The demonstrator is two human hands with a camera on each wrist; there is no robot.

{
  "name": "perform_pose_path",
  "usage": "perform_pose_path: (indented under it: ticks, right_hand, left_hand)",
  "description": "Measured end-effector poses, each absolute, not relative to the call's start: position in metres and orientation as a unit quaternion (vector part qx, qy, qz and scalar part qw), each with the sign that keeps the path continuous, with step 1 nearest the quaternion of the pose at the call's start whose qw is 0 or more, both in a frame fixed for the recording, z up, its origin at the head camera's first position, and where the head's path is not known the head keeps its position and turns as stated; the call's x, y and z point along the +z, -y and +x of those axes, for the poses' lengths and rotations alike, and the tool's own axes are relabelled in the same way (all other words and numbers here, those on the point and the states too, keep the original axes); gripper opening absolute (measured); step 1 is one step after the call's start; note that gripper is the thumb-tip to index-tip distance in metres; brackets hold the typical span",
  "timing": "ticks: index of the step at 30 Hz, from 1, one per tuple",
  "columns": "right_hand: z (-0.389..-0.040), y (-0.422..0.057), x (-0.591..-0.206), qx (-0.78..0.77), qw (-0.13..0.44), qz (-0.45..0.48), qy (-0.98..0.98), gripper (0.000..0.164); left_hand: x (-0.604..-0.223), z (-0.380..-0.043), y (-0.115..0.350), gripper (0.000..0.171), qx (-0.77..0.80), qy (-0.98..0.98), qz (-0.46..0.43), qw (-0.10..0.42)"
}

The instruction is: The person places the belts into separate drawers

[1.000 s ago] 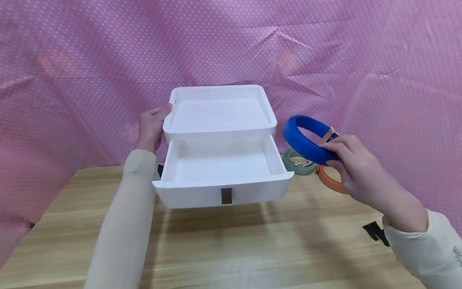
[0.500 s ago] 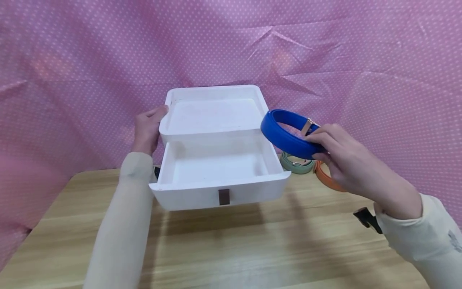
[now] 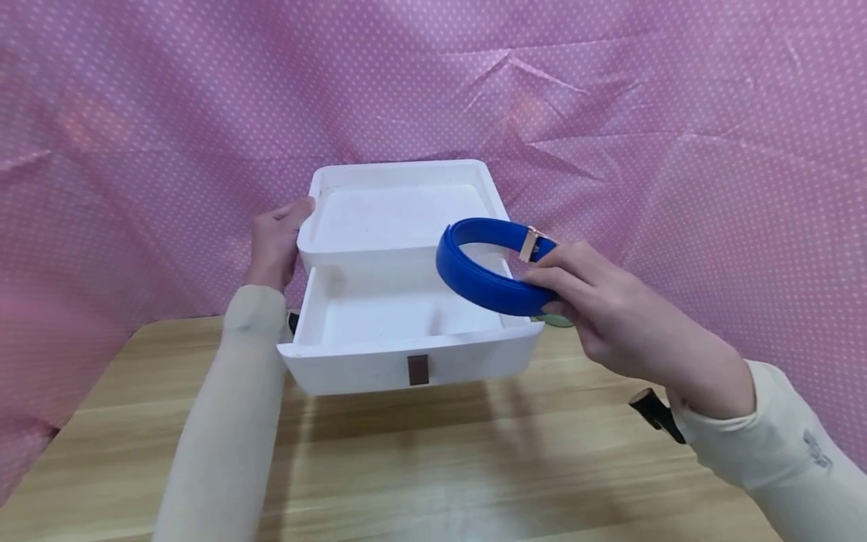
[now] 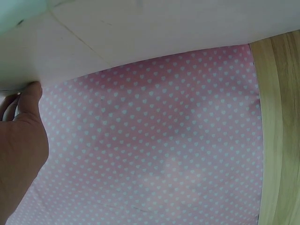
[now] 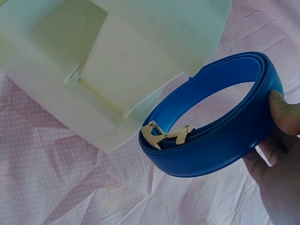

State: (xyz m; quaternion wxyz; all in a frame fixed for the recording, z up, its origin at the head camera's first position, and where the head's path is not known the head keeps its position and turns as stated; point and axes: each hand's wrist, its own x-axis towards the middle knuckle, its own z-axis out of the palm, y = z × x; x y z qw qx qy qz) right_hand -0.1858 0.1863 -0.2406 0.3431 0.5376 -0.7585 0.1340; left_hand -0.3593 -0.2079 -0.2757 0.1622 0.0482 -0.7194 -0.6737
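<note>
Blue belt (image 3: pixel 477 287), wound into a ring of several layers, is held in the air over the right part of a pulled-out drawer (image 3: pixel 366 312). The ring is tilted; whether its lower edge touches the drawer wall cannot be told. A gold-coloured buckle (image 3: pixel 530 245) sits on the band at the side nearer the fingers in the head view.

Right hand (image 3: pixel 603 305): closed in a pinch on the belt's near right edge, thumb on one face and fingers on the other, as the right wrist view confirms. The loop's centre is open and unobstructed by the fingers.

Left hand (image 3: pixel 274 237): grips the left side of a white drawer unit (image 3: pixel 406 250), thumb at the upper rim; the remaining fingers are partly hidden at the edge.

The drawer unit carries a shallow, raised-rim tray top (image 3: pixel 406 214). The drawer front bears a brown pull tab (image 3: pixel 418 369) at its middle.

Below is a wood-grain table (image 3: pixel 406 474). Behind hangs a creased pink cloth (image 3: pixel 203 90) with a pale heart print, legible in the left wrist view. A sliver of a green item (image 3: pixel 558 321) shows beside the drawer's right corner; most of it is hidden. Both arms wear cream sleeves (image 3: pixel 223 421).
</note>
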Motion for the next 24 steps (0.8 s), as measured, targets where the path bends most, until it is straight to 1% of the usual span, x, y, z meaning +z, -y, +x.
perform_pose_path:
  ticks: [2, 5, 9, 12, 13, 17, 24]
  right_hand:
    - [-0.186, -0.182, -0.24, 0.136, 0.342, 0.542, 0.755, 0.028]
    - [-0.185, -0.175, -0.239, 0.141, 0.335, 0.55, 0.752, 0.037]
    - [-0.185, -0.165, -0.238, 0.144, 0.325, 0.561, 0.748, 0.036]
    - [-0.185, -0.158, -0.237, 0.149, 0.31, 0.571, 0.746, 0.024]
    - [-0.185, -0.157, -0.237, 0.151, 0.304, 0.574, 0.745, 0.024]
    - [-0.186, -0.15, -0.238, 0.156, 0.284, 0.581, 0.747, 0.041]
    - [-0.193, -0.138, -0.239, 0.145, 0.263, 0.598, 0.743, 0.04]
  left_hand:
    - [-0.276, -0.36, 0.207, 0.056, -0.672, 0.721, 0.049, 0.163]
    - [-0.277, -0.36, 0.207, 0.056, -0.676, 0.718, 0.049, 0.158]
    - [-0.277, -0.361, 0.208, 0.056, -0.676, 0.718, 0.048, 0.159]
    - [-0.276, -0.361, 0.208, 0.055, -0.675, 0.717, 0.05, 0.163]
    - [-0.276, -0.361, 0.208, 0.055, -0.677, 0.716, 0.051, 0.163]
    - [-0.277, -0.363, 0.207, 0.052, -0.68, 0.713, 0.05, 0.163]
    - [-0.276, -0.365, 0.208, 0.052, -0.681, 0.71, 0.053, 0.171]
